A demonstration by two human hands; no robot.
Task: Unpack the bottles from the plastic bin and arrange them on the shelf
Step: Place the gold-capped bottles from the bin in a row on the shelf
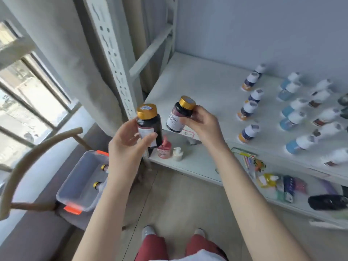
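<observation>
Landmark: the shelf (197,87). Nearest the camera and left of the shelf, the plastic bin (81,182) sits on a seat with two gold-capped bottles (100,176) left lying inside, so unpacking is judged partly done. In front of the shelf's front edge, left hand (128,146) is wrapped round a dark bottle (149,127), cap up, long axis near vertical. Right hand (202,122), just over the shelf edge, grips a second dark bottle (180,114), cap up and tilted toward the back wall, label facing the camera; probably being lined up for placing. Farther in, rows of white-capped bottles (293,104) stand upright on the shelf's right part; its left part is bare.
</observation>
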